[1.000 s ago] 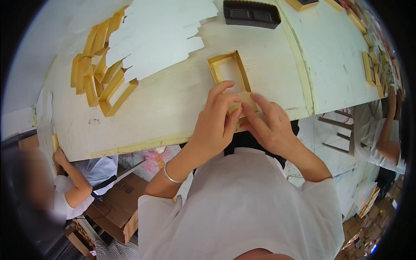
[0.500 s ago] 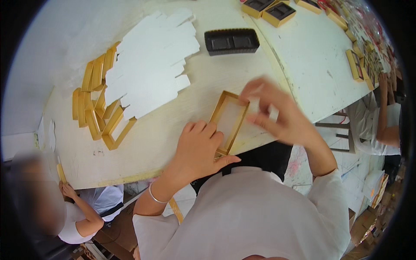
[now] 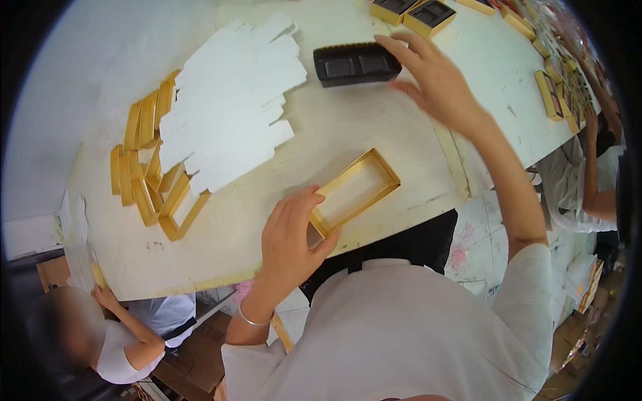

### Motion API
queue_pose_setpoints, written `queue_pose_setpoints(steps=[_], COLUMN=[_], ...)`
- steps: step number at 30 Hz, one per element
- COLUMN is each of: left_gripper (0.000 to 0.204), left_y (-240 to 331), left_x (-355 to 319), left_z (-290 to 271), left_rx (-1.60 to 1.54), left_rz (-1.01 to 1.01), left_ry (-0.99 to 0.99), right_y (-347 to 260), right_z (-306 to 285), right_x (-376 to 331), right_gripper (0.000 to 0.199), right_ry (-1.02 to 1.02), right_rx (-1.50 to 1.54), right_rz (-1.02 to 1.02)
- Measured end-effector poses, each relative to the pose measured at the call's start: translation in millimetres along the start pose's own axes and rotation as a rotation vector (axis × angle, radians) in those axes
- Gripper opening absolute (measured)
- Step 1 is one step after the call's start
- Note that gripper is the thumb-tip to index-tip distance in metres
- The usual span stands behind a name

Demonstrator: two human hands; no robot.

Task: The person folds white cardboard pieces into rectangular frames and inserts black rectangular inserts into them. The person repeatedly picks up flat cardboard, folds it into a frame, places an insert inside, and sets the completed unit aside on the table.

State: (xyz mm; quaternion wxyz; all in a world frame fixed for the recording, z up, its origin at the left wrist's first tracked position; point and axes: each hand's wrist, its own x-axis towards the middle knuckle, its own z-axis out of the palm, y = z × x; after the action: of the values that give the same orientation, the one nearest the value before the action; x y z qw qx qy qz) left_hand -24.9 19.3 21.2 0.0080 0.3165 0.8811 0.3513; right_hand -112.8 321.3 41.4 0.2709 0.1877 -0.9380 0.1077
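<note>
A gold rectangular box frame [image 3: 356, 189] lies on the pale table [image 3: 267, 220] near its front edge. My left hand [image 3: 291, 237] grips the frame's near corner, thumb on one side and fingers on the other. My right hand [image 3: 435, 80] is raised farther out with fingers apart and holds nothing. It hovers just right of a black plastic tray insert [image 3: 356, 63] with several compartments.
White flat card blanks [image 3: 231, 107] are spread at the back left beside a heap of gold frames [image 3: 150, 167]. Gold boxes with dark inserts [image 3: 414, 13] stand at the far edge and along the right. Another person sits at lower left [image 3: 100, 334], one more at right [image 3: 595, 174].
My right hand has left the gold frame and reached out toward the black tray. My left hand now holds the frame alone at its near corner.
</note>
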Motion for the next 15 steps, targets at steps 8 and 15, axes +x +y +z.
queue_pose_setpoints(steps=[8,15], left_gripper=[0.066,0.074], left_y=[-2,-6], left_x=[13,14], left_z=[-10,-9], left_rx=[0.116,0.01], left_rz=[0.04,-0.008], left_ry=[-0.058,-0.067], right_y=[27,-21], right_z=[9,-58], right_x=[20,-1], right_gripper=[0.02,0.019], right_ry=[-0.197,-0.104], right_rx=[0.094,1.15], right_rz=[0.027,0.356])
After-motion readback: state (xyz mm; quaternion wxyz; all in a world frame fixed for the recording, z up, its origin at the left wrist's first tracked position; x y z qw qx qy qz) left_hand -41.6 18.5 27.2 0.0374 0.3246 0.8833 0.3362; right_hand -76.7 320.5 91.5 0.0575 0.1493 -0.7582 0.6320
